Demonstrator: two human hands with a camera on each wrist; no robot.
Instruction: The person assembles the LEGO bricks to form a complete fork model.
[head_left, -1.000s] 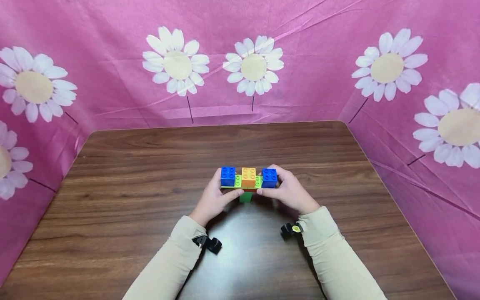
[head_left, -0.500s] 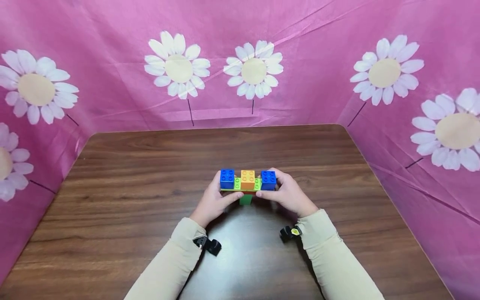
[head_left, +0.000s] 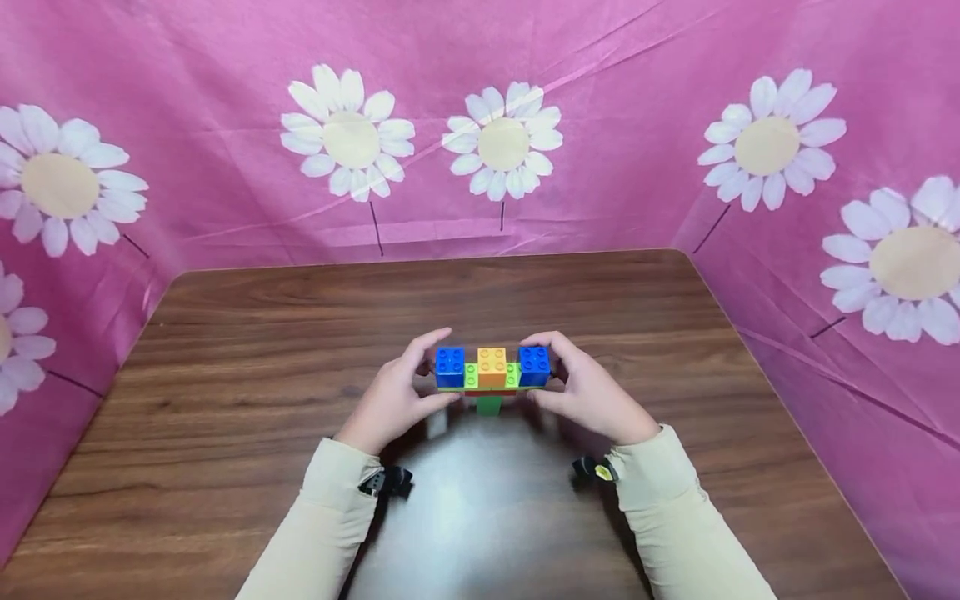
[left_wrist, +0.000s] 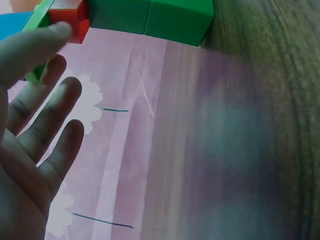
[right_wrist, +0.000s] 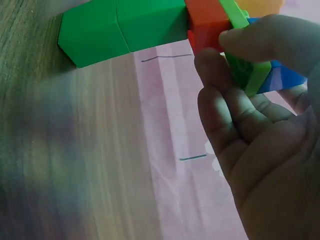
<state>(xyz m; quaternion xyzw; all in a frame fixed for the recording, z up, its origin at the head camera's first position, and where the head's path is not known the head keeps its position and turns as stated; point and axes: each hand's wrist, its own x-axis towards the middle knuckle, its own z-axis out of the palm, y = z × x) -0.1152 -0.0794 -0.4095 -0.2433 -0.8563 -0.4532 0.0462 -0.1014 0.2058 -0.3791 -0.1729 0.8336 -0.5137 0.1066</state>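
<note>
A toy-brick build stands upright on the table. On its lime plate (head_left: 471, 375) sit a left blue brick (head_left: 450, 367), an orange brick (head_left: 492, 367) and a right blue brick (head_left: 534, 367). Beneath come a red brick (right_wrist: 206, 20) and two stacked green bricks (left_wrist: 180, 20). My left hand (head_left: 390, 400) is at the left end, fingers and thumb spread apart, a gap showing beside the blue brick. Around the right end my right hand (head_left: 600, 396) has loosened; its thumb (right_wrist: 270, 40) overlaps the lime plate in the right wrist view, fingers loosely bent below.
The brown wood-grain table (head_left: 262, 333) reaches back to a pink cloth (head_left: 630, 167) printed with white daisies, which also runs along both sides. A black wrist camera (head_left: 393, 481) sits at the left cuff, another (head_left: 592, 471) at the right cuff.
Both hands gripped the plate's ends earlier. Now the left hand has spread and drawn back to the left, and the right has loosened and shifted right. The build stays standing.
</note>
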